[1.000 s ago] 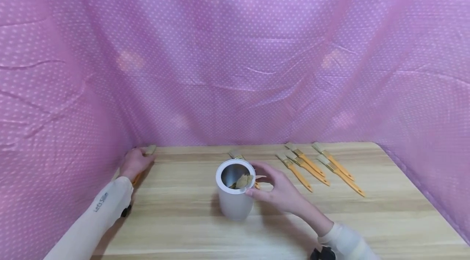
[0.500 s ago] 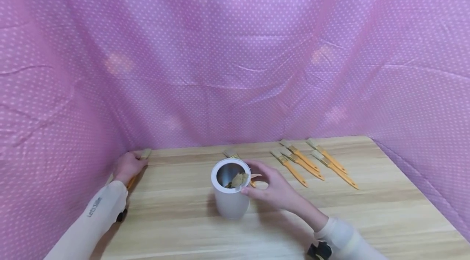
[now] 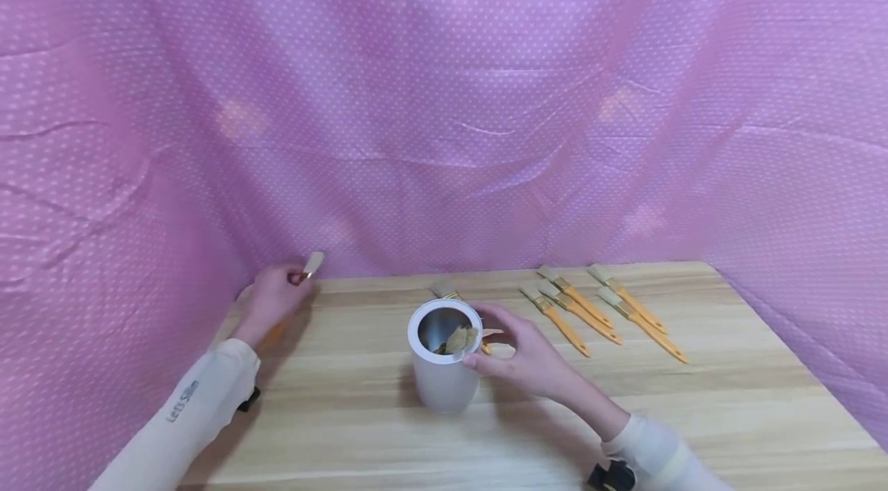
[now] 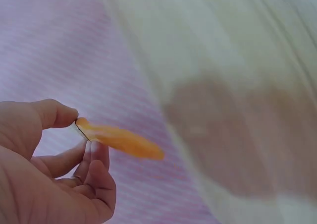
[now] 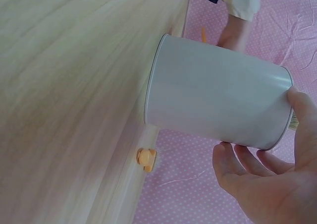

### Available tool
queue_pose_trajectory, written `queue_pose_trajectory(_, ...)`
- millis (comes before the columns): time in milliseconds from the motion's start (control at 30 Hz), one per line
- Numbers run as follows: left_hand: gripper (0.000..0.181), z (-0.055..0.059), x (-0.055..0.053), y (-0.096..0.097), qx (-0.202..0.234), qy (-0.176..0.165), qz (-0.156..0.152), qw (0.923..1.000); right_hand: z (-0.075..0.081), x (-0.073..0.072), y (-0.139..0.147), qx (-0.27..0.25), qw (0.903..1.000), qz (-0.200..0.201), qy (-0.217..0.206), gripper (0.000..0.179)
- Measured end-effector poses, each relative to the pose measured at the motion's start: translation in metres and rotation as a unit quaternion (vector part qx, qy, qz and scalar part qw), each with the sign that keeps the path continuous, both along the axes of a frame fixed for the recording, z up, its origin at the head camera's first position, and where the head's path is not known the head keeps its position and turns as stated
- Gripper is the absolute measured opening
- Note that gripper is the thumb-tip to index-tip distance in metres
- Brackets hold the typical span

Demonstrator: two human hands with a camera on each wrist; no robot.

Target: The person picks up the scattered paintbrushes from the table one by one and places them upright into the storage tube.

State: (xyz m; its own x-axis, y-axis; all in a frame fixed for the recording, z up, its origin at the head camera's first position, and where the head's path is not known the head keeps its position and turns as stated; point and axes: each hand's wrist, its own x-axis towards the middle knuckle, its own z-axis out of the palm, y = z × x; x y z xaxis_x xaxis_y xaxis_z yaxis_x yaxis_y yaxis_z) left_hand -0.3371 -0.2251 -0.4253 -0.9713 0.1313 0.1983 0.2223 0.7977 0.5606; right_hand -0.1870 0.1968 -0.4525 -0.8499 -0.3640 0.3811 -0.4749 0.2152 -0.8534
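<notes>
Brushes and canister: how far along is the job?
Apparently done: bristles show inside the white canister, which the right hand holds; brush count inside unclear. In hand: the left hand pinches another brush. Apparently left: five brushes on the table right of the canister, one partly hidden behind it.

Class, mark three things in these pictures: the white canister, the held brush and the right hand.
White canister (image 3: 445, 387): head view, on its outer wall, below the rim.
Held brush (image 4: 130, 141): left wrist view, on its orange handle.
Right hand (image 3: 529, 361): head view, on the middle of the hand.
</notes>
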Motion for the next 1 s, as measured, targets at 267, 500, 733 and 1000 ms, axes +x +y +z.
queue_pose_trajectory(267, 0.042, 0.04, 0.031, 0.058, 0.079, 0.029, -0.048, 0.9953, 0.002, 0.0, 0.004, -0.007, 1.0, -0.004, 0.0, 0.073)
queue_pose_trajectory(500, 0.036, 0.069, 0.073, 0.091, 0.152, -0.003, -0.101, 0.9831, 0.002, 0.001, 0.002, -0.014, 0.9999, 0.006, -0.008, 0.075)
queue_pose_trajectory(733, 0.03, 0.094, 0.112, 0.123, 0.237, -0.041, -0.169, 0.9558, 0.002, 0.0, 0.002, -0.013, 0.9999, 0.008, 0.002, 0.074)
queue_pose_trajectory(1000, 0.031, 0.111, 0.135, 0.141, 0.317, -0.036, -0.247, 0.9149, 0.003, -0.001, 0.002, -0.013, 0.9998, 0.007, -0.01, 0.073)
